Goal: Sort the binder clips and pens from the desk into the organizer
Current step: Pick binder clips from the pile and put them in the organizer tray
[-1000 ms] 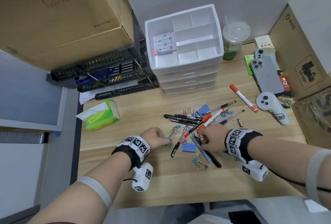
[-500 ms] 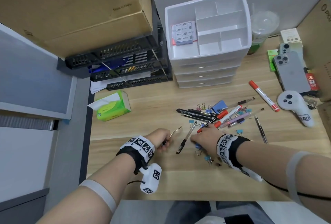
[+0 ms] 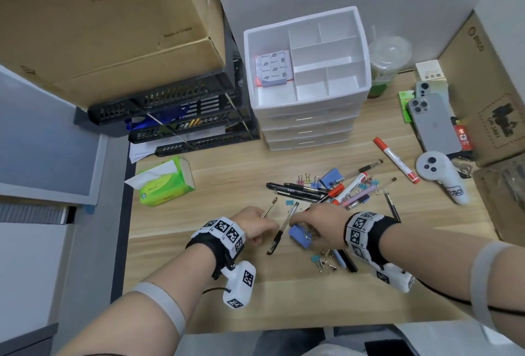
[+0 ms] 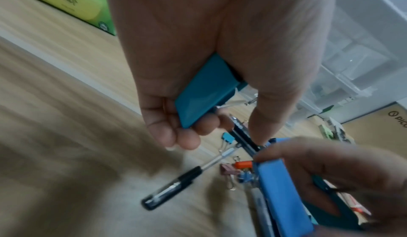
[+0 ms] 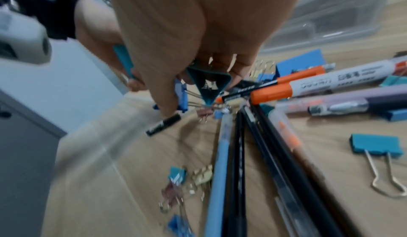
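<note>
In the left wrist view my left hand [image 4: 198, 129] grips a teal binder clip [image 4: 204, 92] in its curled fingers. In the head view the same hand [image 3: 262, 227] shows a thin metal handle sticking out. My right hand [image 3: 308, 223] pinches a blue binder clip [image 3: 298, 235] just right of it. The right wrist view shows a second, teal clip [image 5: 208, 84] in that hand too. Pens [image 3: 301, 189], markers and small clips lie piled behind the hands. The white organizer [image 3: 358, 43] stands at the back, several of its top compartments bare.
A black-capped pen [image 3: 279, 234] lies between the hands. Small clips [image 3: 324, 260] sit near the right wrist. A red marker [image 3: 396, 160], a white controller [image 3: 440, 173] and phones [image 3: 433, 125] lie at the right. A green tissue pack [image 3: 166, 182] and black trays [image 3: 181, 125] are at the left.
My right hand has picked the blue binder clip up out of the pile. The left hand has drawn back slightly, keeping hold of its teal clip.
</note>
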A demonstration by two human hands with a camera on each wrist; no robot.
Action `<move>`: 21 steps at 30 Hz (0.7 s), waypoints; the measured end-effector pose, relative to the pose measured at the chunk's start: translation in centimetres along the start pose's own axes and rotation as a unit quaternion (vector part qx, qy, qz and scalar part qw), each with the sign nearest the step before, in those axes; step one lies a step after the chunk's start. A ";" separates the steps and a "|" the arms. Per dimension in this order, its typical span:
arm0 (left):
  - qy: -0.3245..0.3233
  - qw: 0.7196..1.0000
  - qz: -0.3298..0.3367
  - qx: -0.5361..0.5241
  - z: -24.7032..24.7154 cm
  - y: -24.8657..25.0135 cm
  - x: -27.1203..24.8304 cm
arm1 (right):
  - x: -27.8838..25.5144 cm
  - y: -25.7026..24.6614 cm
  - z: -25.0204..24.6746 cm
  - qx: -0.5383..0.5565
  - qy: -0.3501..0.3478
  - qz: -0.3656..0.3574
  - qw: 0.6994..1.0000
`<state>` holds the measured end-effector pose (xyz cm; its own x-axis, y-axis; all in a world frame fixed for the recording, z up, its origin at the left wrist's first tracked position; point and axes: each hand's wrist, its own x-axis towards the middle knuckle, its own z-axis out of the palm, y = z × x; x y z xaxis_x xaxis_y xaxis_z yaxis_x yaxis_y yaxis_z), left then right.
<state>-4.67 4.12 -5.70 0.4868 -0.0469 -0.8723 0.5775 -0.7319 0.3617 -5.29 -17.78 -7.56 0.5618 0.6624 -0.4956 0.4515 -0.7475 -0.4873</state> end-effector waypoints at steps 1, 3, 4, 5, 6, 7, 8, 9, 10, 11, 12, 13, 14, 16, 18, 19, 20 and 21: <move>-0.012 1.000 0.004 -0.010 0.2 0.7 -0.1 | -0.4 0.0 -0.5 0.034 0.020 0.010 0.999; -0.039 0.999 0.015 -0.032 0.6 1.9 -0.2 | -1.0 0.2 -1.2 0.100 0.065 0.025 0.993; -0.056 0.997 0.017 -0.041 0.8 2.6 -0.3 | -1.4 0.4 -1.5 0.125 0.083 0.032 0.988; -0.069 0.996 0.017 -0.047 0.9 3.4 -0.5 | -1.7 0.7 -1.9 0.144 0.096 0.039 0.984; -0.077 0.996 0.015 -0.049 1.0 4.0 -0.7 | -2.0 0.8 -2.2 0.156 0.106 0.046 0.981; -0.082 0.995 0.017 -0.051 1.0 4.7 -0.8 | -2.3 1.0 -2.6 0.164 0.116 0.053 0.978; -0.085 0.995 0.020 -0.054 1.1 5.3 -0.9 | -2.6 1.2 -3.0 0.169 0.129 0.057 0.976; -0.086 0.994 0.025 -0.062 1.2 6.0 -1.1 | -2.8 1.2 -3.2 0.173 0.141 0.057 0.973; -0.083 0.993 0.030 -0.073 1.4 6.7 -1.2 | -2.9 1.3 -3.4 0.179 0.149 0.055 0.971; -0.075 0.993 0.034 -0.084 1.4 7.2 -1.2 | -3.0 1.3 -3.5 0.184 0.153 0.051 0.970; -0.067 0.994 0.033 -0.083 1.5 7.7 -1.2 | -2.9 1.4 -3.4 0.187 0.151 0.049 0.969; -0.059 0.995 0.028 -0.079 1.5 8.1 -1.2 | -2.8 1.4 -3.4 0.188 0.148 0.045 0.970; -0.058 0.995 0.019 -0.077 1.4 8.5 -1.2 | -2.7 1.6 -3.3 0.190 0.145 0.044 0.970; -0.064 0.995 0.006 -0.077 1.3 9.0 -0.9 | -2.7 2.2 -3.2 0.192 0.138 0.049 0.970; -0.053 0.996 0.002 -0.075 1.1 9.0 -0.8 | -2.6 3.0 -3.4 0.196 0.133 0.075 0.969; -0.041 0.997 0.001 -0.072 1.0 8.9 -0.6 | -2.6 3.6 -3.5 0.198 0.133 0.094 0.967; -0.027 0.997 0.001 -0.070 0.8 8.7 -0.5 | -2.4 4.2 -3.6 0.194 0.136 0.117 0.965; -0.014 0.997 0.000 -0.076 0.6 8.3 -0.3 | -2.1 5.1 -3.7 0.182 0.143 0.145 0.962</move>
<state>-0.37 -2.38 -2.64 0.4694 -0.0674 -0.8804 0.6708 -0.6211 0.4052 -1.66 -23.15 -6.32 0.8183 0.3497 -0.4561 0.0035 -0.7966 -0.6045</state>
